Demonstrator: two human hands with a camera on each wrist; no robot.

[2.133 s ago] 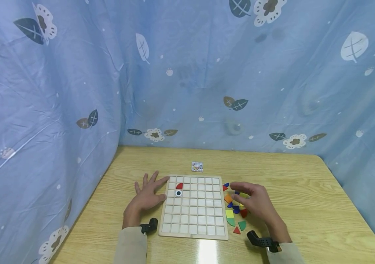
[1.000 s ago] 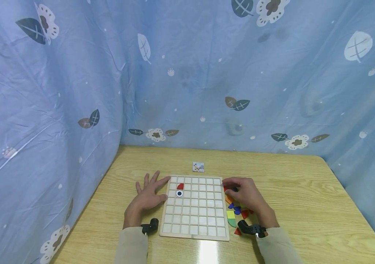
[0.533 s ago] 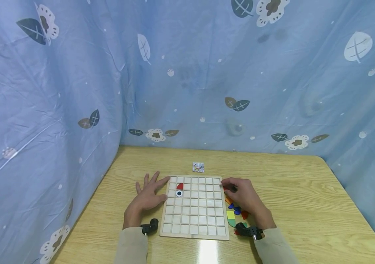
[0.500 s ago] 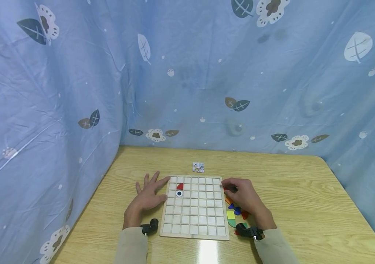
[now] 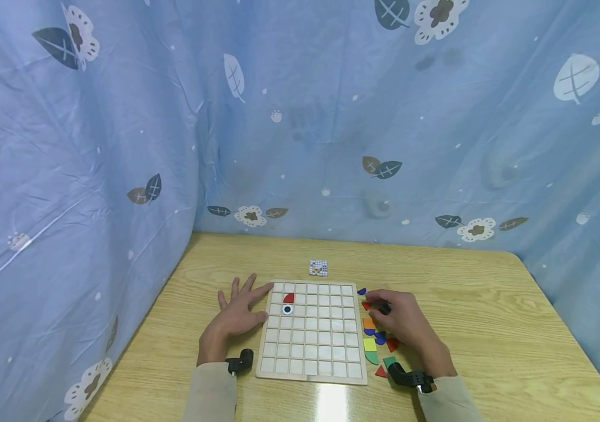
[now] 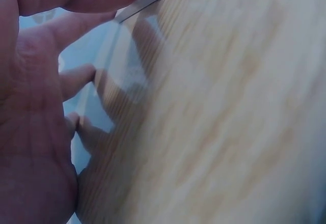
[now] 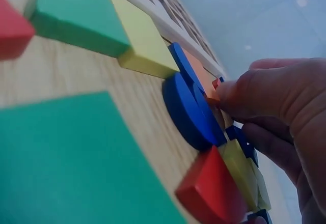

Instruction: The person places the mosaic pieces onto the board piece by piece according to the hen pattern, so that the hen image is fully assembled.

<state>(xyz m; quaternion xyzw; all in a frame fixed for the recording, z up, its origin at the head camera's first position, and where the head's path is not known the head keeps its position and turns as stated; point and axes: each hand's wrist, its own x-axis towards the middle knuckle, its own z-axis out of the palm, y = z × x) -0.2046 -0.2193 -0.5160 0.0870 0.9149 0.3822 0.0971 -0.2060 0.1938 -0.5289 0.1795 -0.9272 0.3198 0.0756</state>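
Observation:
My left hand spreads its fingers on the table, with index finger and thumb at the left edge of the wooden grid board. On the board sit a red quarter-round piece and a white tile with a black-and-white eye below it. Beside the board's right edge, my right hand hovers over loose pieces, thumb and index finger apart. A red piece shows near its thumb and fingertips. An orange square lies just below the thumb, and a blue piece beyond the index fingertip.
More pieces lie right of the board: a yellow square, a green quarter-round, a red triangle, blue half-rounds and a red quarter-round. Behind the board lies a small pattern card. A blue curtain hangs behind the table.
My right hand moved left to the board's upper right corner, then back right and nearer. A blue piece now shows by that corner, and the orange square lies straighter. My left hand stays put.

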